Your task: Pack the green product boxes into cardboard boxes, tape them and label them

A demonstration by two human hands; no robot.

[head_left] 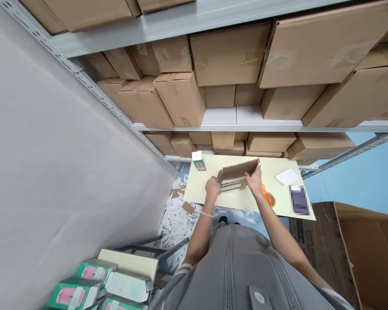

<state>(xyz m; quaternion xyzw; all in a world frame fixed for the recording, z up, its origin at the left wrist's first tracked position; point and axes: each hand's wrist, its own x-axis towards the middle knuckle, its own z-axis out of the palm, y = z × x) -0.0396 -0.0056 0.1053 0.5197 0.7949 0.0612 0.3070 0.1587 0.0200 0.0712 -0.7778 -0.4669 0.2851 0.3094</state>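
Two bare hands hold a small brown cardboard box (239, 170) above the pale yellow table (198, 189), near the middle of its left-to-right span. The left hand (212, 186) is closed around the box's left end, its fingers curled in so that the fingertips are hidden. The right hand (254, 178) grips the right end, thumb on the near side and fingers at the outer edge, only as far apart as the cardboard between them. A broad panel rises on the far side of the box, and a narrow strip with a pale band runs along the near side; whether the underside touches the table I cannot tell.

At the table's far left corner stands a green and white carton (198, 161). Just right of the right forearm lie an orange tape dispenser (265, 193) and a tape roll (273, 199), partly covered by the arm. Farther right are a white card (286, 177) and, nearer, a dark blurred-out object (299, 200).

Beyond the table, grey shelving (220, 128) carries many brown boxes (231, 54). Paper shreds (177, 219) cover the floor at left; a large open carton (368, 241) stands at near right, and several green boxes (71, 296) sit at near left.
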